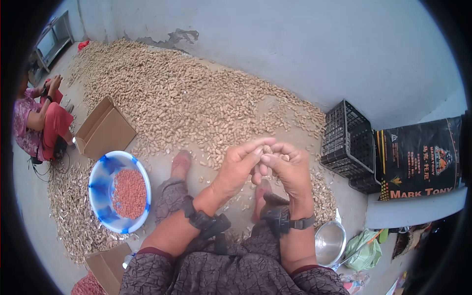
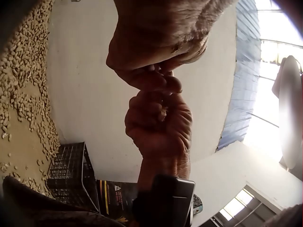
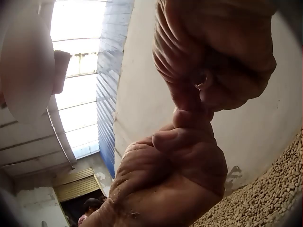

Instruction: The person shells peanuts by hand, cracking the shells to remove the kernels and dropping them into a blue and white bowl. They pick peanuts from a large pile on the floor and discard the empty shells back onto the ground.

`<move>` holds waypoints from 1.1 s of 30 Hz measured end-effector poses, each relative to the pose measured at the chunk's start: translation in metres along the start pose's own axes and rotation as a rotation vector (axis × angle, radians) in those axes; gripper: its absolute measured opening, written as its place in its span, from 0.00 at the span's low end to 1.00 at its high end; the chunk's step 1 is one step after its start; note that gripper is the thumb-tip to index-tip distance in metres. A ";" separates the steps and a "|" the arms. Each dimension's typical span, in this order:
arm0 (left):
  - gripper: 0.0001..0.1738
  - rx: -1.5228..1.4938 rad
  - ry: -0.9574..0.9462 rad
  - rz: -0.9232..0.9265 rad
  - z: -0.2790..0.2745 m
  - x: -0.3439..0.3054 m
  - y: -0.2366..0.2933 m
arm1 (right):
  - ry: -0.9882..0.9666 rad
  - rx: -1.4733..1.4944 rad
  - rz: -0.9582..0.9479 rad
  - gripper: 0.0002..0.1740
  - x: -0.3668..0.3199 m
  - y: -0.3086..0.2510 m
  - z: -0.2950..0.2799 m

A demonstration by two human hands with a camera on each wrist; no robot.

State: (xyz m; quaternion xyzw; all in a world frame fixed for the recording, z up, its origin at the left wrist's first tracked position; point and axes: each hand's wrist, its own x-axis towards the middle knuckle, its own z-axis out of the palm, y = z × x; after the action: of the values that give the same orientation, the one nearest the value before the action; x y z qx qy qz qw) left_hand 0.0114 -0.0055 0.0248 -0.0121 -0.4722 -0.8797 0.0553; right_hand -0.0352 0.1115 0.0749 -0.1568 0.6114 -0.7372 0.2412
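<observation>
In the head view my left hand (image 1: pixel 235 166) and right hand (image 1: pixel 291 169) meet fingertip to fingertip above the floor. Between them they pinch a peanut (image 1: pixel 266 149), mostly covered by thumbs and fingers. A second small tan piece (image 1: pixel 285 158) sits within the curled fingers of the right hand. The left wrist view shows a pale bit of shell (image 2: pixel 163 114) in the right palm, below the fingers of the left hand (image 2: pixel 158 42). Seen from the right wrist, both thumbs press close together under the right hand (image 3: pixel 222 52).
Unshelled peanuts (image 1: pixel 182 93) heap along the wall. A blue-and-white basin (image 1: pixel 101 196) of reddish kernels stands left, near empty shells (image 1: pixel 69 211) and a cardboard box (image 1: pixel 109 129). Black crates (image 1: pixel 346 142), a printed sack (image 1: pixel 418 162) and a metal bowl (image 1: pixel 330 242) lie right. Another person (image 1: pixel 37 118) sits far left.
</observation>
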 end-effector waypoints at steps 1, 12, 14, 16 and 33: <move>0.17 0.023 -0.013 -0.017 0.000 -0.001 0.002 | 0.002 -0.055 -0.012 0.04 -0.001 0.000 0.000; 0.10 0.624 0.074 0.232 -0.007 0.003 0.010 | 0.102 -0.518 -0.139 0.05 -0.004 0.017 -0.005; 0.09 0.796 0.042 0.314 -0.009 0.003 0.010 | 0.107 -0.534 -0.179 0.06 -0.003 0.020 -0.005; 0.08 0.756 0.064 0.225 -0.009 0.003 0.011 | 0.112 -0.487 -0.112 0.06 -0.006 0.014 0.000; 0.06 0.515 -0.134 0.186 -0.014 0.005 0.024 | -0.037 -0.240 0.061 0.02 -0.011 0.008 -0.010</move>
State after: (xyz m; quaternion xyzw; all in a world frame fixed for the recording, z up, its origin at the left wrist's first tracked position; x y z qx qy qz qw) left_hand 0.0100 -0.0307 0.0378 -0.0992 -0.6797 -0.7190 0.1059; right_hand -0.0305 0.1249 0.0660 -0.1794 0.6950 -0.6482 0.2542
